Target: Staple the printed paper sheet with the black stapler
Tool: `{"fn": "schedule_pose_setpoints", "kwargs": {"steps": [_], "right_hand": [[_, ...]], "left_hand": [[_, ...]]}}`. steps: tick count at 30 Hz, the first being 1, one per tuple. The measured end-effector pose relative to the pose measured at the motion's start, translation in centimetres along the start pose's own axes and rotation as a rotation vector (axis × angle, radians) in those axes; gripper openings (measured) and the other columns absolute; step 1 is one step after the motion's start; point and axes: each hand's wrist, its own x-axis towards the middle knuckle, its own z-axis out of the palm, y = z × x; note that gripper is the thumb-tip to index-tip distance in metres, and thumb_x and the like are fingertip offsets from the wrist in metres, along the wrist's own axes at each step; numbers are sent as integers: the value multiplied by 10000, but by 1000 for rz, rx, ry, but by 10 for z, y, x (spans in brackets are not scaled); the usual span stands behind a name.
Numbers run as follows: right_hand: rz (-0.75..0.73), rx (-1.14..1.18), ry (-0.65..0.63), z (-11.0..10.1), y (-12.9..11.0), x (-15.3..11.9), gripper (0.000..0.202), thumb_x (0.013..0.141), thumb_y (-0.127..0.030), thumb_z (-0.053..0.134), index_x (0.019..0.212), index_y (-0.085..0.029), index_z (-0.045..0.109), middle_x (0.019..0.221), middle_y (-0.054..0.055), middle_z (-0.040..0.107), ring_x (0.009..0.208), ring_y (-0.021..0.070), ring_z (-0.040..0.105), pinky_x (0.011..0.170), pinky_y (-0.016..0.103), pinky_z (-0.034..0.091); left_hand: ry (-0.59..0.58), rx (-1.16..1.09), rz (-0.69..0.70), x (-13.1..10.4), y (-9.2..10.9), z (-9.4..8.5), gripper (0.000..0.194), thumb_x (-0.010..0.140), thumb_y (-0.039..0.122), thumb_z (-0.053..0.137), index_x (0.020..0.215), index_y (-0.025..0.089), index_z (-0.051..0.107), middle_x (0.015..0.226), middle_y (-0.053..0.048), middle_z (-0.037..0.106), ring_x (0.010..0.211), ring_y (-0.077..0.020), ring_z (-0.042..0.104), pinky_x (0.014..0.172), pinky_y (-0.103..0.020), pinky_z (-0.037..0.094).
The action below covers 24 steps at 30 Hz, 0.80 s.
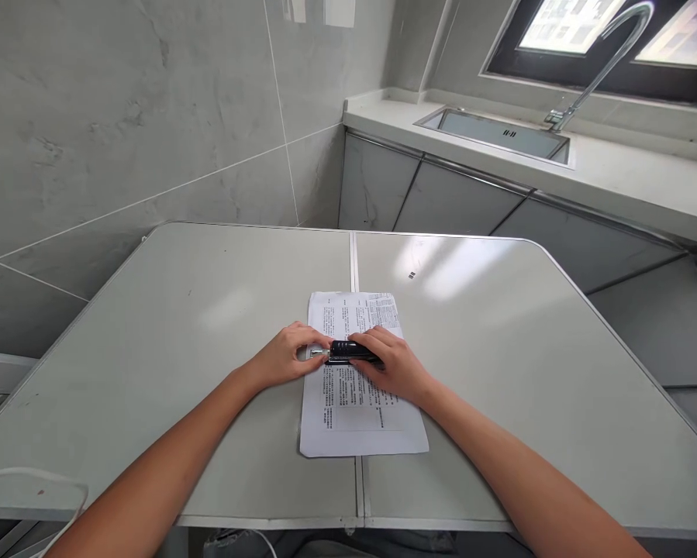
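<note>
A black stapler (pixel 344 349) lies crosswise over printed sheets of paper (pixel 360 418). My right hand (pixel 391 360) is wrapped round its right end. At the other end a silver metal part (pixel 318 352) sticks out of the black body, and the fingertips of my left hand (pixel 290 354) are closed around it. What lies inside the stapler is hidden from view. Two small dark strips (pixel 412 275), perhaps staples, rest on the table beyond the paper.
The pale folding table (pixel 237 457) has a seam down its middle. A white cable (pixel 34 471) crosses its front left corner. Behind stand a counter (pixel 615 178) with a sink (pixel 493 132) and a tap (pixel 604 74), and a grey tiled wall (pixel 150 101).
</note>
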Motion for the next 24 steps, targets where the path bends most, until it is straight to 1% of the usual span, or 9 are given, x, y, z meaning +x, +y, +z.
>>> {"fn": "schedule_pose_setpoints", "kwargs": {"steps": [2, 5, 10, 14, 16, 18, 21, 24], "right_hand": [[4, 4, 3, 0, 0, 0, 293, 993, -251, 625, 1282, -249, 576, 986, 58, 701, 901, 221, 598, 771, 355, 506], [4, 6, 4, 0, 0, -1, 291, 993, -255, 623, 1280, -249, 578, 976, 57, 702, 893, 222, 594, 764, 357, 504], [23, 3, 6, 1, 0, -1, 287, 983, -248, 624, 1267, -256, 592, 968, 59, 706, 886, 230, 596, 749, 363, 505], [24, 5, 8, 1, 0, -1, 285, 989, -253, 616, 1274, -257, 600, 954, 62, 704, 892, 230, 609, 764, 366, 516], [23, 4, 5, 1, 0, -1, 290, 986, -252, 621, 1275, -257, 600, 948, 60, 702, 893, 229, 608, 764, 364, 514], [29, 9, 1, 0, 0, -1, 287, 985, -252, 624, 1270, -257, 599, 947, 57, 701, 892, 229, 605, 754, 359, 510], [35, 30, 9, -1, -1, -1, 264, 989, -261, 625, 1252, -256, 604, 962, 60, 705, 889, 226, 606, 744, 354, 510], [41, 41, 30, -1, -1, 0, 238, 991, -279, 634, 1227, -253, 617, 980, 67, 710, 887, 222, 616, 741, 351, 518]], "left_hand": [[14, 22, 17, 1, 0, 0, 127, 908, 265, 702, 1029, 251, 738, 1185, -29, 784, 1063, -217, 716, 1012, -408, 498], [31, 30, 9, 1, 0, 1, 105, 899, 278, 712, 1000, 257, 734, 1227, -31, 770, 1095, -230, 710, 1039, -437, 477], [9, 4, -8, 1, 2, 1, 118, 901, 315, 701, 996, 258, 739, 1148, -42, 793, 1061, -249, 724, 1025, -465, 482], [22, 20, -30, 2, 5, 1, 82, 887, 312, 706, 923, 242, 732, 1088, -38, 804, 1004, -245, 736, 989, -449, 498], [15, 45, -29, 2, 5, 2, 77, 887, 307, 709, 921, 240, 725, 1090, -34, 803, 997, -240, 734, 987, -442, 492], [8, 90, 8, 1, 2, 2, 115, 901, 298, 698, 999, 246, 728, 1094, -37, 798, 995, -236, 729, 997, -447, 476], [17, 162, 128, -1, -4, 2, 192, 944, 266, 654, 1123, 255, 724, 1063, -46, 796, 949, -217, 731, 1011, -453, 459], [-1, 190, 246, -3, -11, -1, 159, 980, 243, 624, 1080, 270, 744, 1065, -38, 803, 939, -198, 742, 1020, -446, 456]]}}
